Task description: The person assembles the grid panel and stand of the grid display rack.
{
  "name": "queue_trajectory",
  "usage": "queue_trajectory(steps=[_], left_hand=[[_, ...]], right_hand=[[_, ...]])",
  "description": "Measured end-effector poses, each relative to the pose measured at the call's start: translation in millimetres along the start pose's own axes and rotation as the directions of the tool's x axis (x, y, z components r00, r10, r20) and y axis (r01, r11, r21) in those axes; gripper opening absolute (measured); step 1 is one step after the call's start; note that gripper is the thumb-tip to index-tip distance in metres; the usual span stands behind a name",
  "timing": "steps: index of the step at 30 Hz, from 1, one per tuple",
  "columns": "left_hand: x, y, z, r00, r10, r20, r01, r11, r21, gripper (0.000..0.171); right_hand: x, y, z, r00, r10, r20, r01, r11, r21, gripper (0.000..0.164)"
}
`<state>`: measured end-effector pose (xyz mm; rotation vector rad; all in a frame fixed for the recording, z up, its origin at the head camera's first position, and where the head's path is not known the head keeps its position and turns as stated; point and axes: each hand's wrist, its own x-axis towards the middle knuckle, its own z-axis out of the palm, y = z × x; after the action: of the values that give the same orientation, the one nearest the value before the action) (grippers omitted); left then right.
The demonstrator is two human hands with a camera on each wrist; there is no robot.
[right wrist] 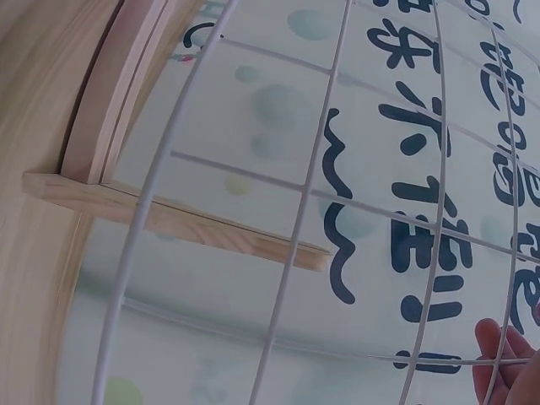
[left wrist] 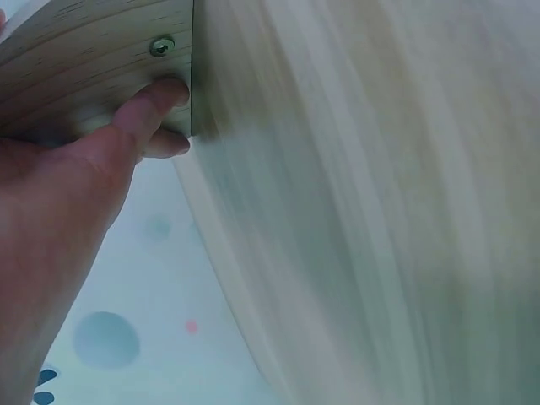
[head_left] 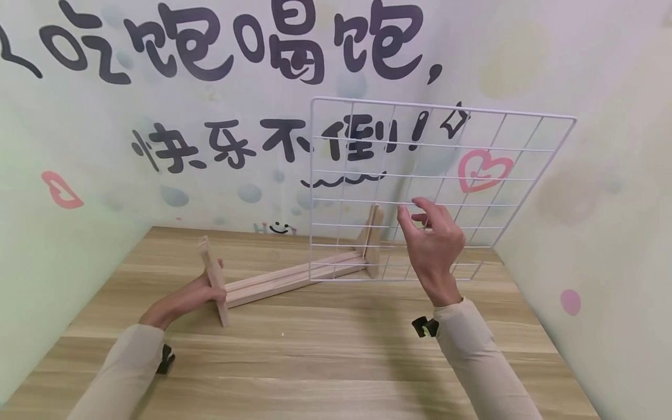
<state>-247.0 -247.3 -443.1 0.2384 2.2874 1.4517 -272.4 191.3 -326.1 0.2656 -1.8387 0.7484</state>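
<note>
My left hand [head_left: 198, 294] grips the near end board [head_left: 213, 280] of a pale wooden stand, thumb and fingers on either side of it. A screw head [left wrist: 161, 45] shows on that board in the left wrist view. Two long rails [head_left: 294, 280] run from it to the far end board [head_left: 374, 248], seen through the mesh. My right hand [head_left: 433, 251] holds a white wire grid panel [head_left: 311, 175] upright, in front of the stand's far end. Fingertips [right wrist: 489, 333] meet the wires in the right wrist view. The panel's lower edge overlaps the rails in the head view.
The stand is over a wood-grain table [head_left: 294, 361]. Behind it rises a pale back wall [head_left: 252, 105] with black lettering, and side walls [head_left: 593, 233] close in the left and right. Black straps [head_left: 426, 326] sit at both wrists.
</note>
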Motion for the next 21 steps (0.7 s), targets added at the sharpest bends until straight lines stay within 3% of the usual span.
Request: queue_trajectory(steps=[21], left_hand=[[23.6, 8.6, 6.6, 1.0, 0.017, 0.011, -0.016, 0.999, -0.032, 0.106]], right_hand=[[8.1, -1.1, -0.7, 1.0, -0.014, -0.021, 0.014, 1.0, -0.01, 0.03]])
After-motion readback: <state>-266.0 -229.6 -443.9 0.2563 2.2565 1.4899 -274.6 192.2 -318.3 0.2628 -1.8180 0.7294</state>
